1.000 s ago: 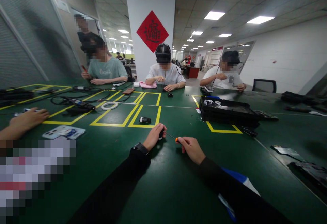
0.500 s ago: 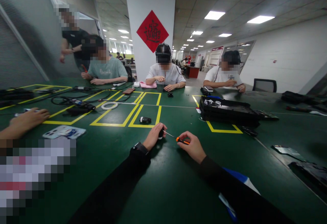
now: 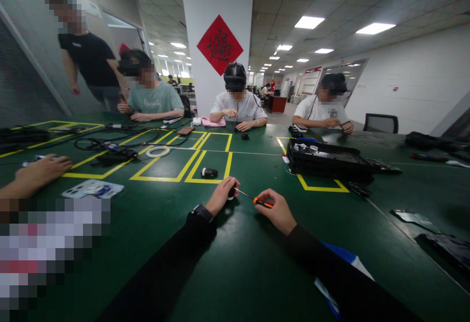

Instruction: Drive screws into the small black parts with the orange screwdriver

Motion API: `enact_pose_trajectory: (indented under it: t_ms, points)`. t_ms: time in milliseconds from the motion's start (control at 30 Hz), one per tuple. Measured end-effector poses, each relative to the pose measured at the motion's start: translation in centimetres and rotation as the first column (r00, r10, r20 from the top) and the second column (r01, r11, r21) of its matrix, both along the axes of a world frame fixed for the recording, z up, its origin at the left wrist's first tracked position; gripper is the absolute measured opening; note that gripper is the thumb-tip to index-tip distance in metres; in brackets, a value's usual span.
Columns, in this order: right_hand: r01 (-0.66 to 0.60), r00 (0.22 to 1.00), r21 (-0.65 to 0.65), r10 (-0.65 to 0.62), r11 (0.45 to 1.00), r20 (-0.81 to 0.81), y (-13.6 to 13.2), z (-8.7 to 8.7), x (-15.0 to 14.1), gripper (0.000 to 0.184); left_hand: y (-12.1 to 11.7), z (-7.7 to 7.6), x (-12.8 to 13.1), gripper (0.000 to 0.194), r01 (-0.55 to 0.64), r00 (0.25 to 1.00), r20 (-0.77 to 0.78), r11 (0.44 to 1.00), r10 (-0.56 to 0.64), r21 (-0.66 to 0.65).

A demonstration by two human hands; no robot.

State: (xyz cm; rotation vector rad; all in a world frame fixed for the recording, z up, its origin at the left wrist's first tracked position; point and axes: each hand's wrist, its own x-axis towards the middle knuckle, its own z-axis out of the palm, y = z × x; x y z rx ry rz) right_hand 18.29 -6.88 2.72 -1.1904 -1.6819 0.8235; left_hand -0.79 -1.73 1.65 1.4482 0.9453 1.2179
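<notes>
My left hand point(image 3: 221, 195) is closed around a small black part with a white edge point(image 3: 231, 194), mostly covered by my fingers, just above the green table point(image 3: 227, 273). An orange-and-black screwdriver point(image 3: 265, 203) is gripped by its handle in my right hand point(image 3: 278, 211). Its thin metal shaft points left, and the tip reaches the black part; the exact contact point is too small to make out. Beyond my left hand, a similar black cylinder with a white end point(image 3: 209, 172) lies on its side within a yellow tape outline.
At right stands a long black open case point(image 3: 325, 158) with small white pieces in it. Left are a phone point(image 3: 93, 189), a white cable coil point(image 3: 157, 151), black cables point(image 3: 117, 156) and another person's hand point(image 3: 51, 168). Blue-and-white packaging point(image 3: 341, 253) lies under my right forearm. Several people sit opposite.
My hands, the screwdriver and the black part look the same. At the back left, a standing person in a dark shirt has moved left, with arms now lowered.
</notes>
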Motion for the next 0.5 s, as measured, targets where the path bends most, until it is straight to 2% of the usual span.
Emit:
enact_pose_trajectory:
  t_ms: [233, 400, 500]
  points:
    - [0.010, 1.000, 0.030, -0.009, 1.000, -0.009, 0.26, -0.50, 0.00, 0.021, 0.07, -0.20, 0.02, 0.032, -0.009, 0.997, -0.079, 1.000, 0.011, 0.029]
    - [-0.045, 0.998, -0.119, 0.040, 0.992, -0.050, 0.51, -0.73, 0.04, 0.026, 0.01, -0.18, 0.00, 0.030, -0.018, 0.993, -0.114, 0.999, 0.024, 0.051]
    - [-0.059, 0.998, -0.105, 0.056, 0.993, -0.037, 0.51, -0.51, 0.05, 0.023, 0.09, -0.29, -0.07, 0.028, -0.019, 0.992, -0.121, 0.996, 0.028, 0.083]
